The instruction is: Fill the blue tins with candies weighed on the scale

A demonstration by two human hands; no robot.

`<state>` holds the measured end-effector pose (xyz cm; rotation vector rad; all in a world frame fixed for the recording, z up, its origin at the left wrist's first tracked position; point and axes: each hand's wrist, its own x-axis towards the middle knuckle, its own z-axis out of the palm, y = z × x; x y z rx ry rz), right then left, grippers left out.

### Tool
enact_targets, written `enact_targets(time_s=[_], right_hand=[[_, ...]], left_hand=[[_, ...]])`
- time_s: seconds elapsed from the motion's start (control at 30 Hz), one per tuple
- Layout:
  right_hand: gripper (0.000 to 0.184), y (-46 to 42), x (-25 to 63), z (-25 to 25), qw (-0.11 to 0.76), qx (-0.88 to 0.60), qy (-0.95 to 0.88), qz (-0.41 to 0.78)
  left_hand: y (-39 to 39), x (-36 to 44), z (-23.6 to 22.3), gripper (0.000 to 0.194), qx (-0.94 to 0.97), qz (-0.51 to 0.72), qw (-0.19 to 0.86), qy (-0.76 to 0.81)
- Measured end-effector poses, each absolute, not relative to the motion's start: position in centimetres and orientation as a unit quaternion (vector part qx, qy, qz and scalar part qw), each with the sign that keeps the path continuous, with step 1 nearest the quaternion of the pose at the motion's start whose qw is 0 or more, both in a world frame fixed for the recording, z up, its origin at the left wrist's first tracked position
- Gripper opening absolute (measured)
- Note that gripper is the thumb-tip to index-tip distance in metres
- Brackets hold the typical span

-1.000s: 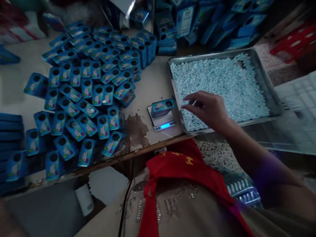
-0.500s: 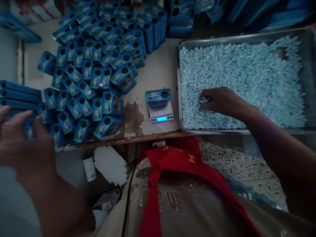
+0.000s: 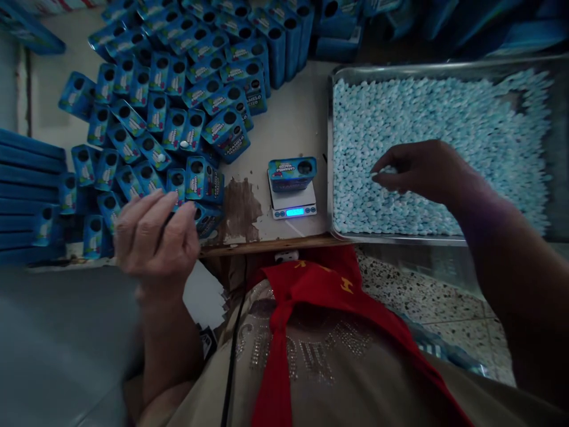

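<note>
Over the left side of the metal tray point(image 3: 331, 148), my right hand point(image 3: 420, 172) is closed, thumb and fingertips pinched, with pale candy between them. Beneath it spreads a thick layer of small light-blue candies point(image 3: 444, 118). My left hand point(image 3: 157, 237) hovers over the front of the box group, its fingers loosely bent and apart, nothing seen in them. To its right, a blue candy box point(image 3: 291, 173) with a round dark hole in its top stands on a small digital scale point(image 3: 293, 204), whose display glows blue. Neither hand touches that box.
Many similar blue boxes point(image 3: 160, 112) stand packed on the left and back of the table point(image 3: 293, 112). More blue boxes point(image 3: 26, 178) lie stacked at the far left. A few candies rest on box tops. The wooden table edge point(image 3: 275, 243) runs close to my red apron point(image 3: 311, 284).
My left hand has moved right from the far-left stack to the front of the box group. My right hand has lifted slightly from the candies and shifted right. The view has shifted a little.
</note>
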<state>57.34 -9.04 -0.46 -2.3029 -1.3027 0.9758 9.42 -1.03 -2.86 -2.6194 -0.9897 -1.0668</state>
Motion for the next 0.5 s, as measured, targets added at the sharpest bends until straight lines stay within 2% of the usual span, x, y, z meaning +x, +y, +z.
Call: enact_targets(time_s=[0.17, 0.37, 0.43, 0.5], right_hand=[[0.013, -6.1, 54.5, 2.4, 0.187, -0.732, -0.555, 0.348], [0.014, -3.2, 53.0, 3.2, 0.21, -0.673, -0.605, 0.369], [0.016, -3.3, 53.9, 2.7, 0.225, -0.672, -0.601, 0.369], [0.023, -4.0, 55.1, 2.0, 0.226, -0.687, -0.593, 0.354]], left_hand=[[-1.5, 11.6, -5.0, 0.049, -0.872, -0.411, 0.095, -0.249], [-3.0, 14.1, -7.1, 0.074, -0.843, -0.428, -0.101, -0.309], [-2.8, 17.3, -7.4, 0.076, -0.84, -0.404, -0.143, -0.333], [-2.3, 21.5, -6.8, 0.073, -0.86, -0.345, -0.14, -0.348]])
